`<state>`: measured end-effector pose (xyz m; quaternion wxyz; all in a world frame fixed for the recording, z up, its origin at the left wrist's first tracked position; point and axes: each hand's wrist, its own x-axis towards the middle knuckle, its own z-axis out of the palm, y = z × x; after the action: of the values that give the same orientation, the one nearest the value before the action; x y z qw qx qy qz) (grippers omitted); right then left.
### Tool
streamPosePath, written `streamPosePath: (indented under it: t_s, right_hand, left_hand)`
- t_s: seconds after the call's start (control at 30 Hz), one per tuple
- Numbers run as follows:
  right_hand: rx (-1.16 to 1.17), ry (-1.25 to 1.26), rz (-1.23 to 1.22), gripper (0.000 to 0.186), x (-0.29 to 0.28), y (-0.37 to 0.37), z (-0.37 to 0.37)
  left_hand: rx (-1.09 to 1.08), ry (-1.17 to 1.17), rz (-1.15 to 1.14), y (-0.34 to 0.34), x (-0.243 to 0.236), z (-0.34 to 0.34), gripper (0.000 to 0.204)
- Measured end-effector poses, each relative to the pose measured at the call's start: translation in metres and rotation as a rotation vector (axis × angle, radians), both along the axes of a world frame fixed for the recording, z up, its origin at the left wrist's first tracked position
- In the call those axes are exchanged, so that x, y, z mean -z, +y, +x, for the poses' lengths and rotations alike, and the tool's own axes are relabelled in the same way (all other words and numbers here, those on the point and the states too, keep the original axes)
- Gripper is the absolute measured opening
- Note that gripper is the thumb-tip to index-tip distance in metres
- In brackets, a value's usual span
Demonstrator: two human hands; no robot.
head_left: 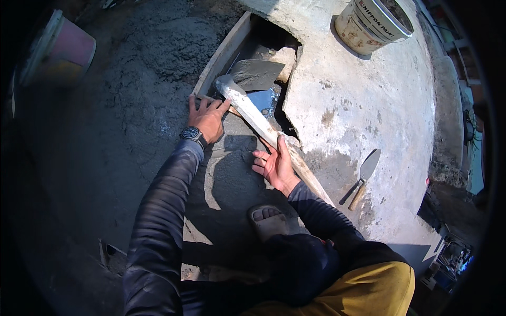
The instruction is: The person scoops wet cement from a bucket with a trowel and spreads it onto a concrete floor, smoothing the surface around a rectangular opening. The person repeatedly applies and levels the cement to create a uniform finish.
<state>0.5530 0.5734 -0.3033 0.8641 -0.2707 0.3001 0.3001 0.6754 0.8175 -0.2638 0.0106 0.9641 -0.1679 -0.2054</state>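
Observation:
My left hand, with a dark watch on its wrist, lies with fingers spread over the near corner of a wooden board frame. The frame edges a dark hole in the concrete. A hoe with a pale, cement-smeared wooden handle slants across the hole's near side, its grey metal blade over the opening. Palm up beside the handle, my right hand has its thumb against the wood and its fingers loosely bent and apart. The fingers do not wrap around the handle.
Wet grey mortar spreads on the left. A trowel lies on the concrete slab at right, below a white paint bucket. Another bucket stands far left. My sandalled foot is close below my hands.

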Motion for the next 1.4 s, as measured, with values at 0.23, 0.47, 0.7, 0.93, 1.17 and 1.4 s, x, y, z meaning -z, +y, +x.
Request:
streamPosePath:
  t_s: [0.23,0.47,0.7,0.93,1.17,1.4]
  right_hand:
    - [-0.444,-1.064,-1.746,0.085,-0.061,-0.018,-0.014]
    - [-0.815,-0.677,-1.629,0.077,-0.027,-0.049,-0.006]
    - [-0.785,-0.527,-1.274,0.059,-0.021,-0.082,-0.001]
    - [-0.457,-0.264,-0.739,0.038,-0.038,-0.089,0.013]
    - [-0.217,0.002,0.005,0.034,-0.028,-0.122,0.043]
    - [-0.301,0.100,0.238,0.031,0.007,-0.143,0.035]
  left_hand:
    - [-0.046,0.021,-0.061,-0.002,0.000,-0.003,0.074]
    - [-0.069,0.005,-0.060,-0.001,0.001,0.003,0.069]
    - [-0.049,-0.042,-0.116,0.002,0.008,-0.002,0.060]
    - [-0.065,-0.057,-0.142,0.004,0.014,-0.004,0.053]
    - [-0.039,-0.026,-0.149,0.006,0.010,-0.002,0.051]
    - [0.047,-0.058,0.004,0.004,0.007,-0.006,0.065]
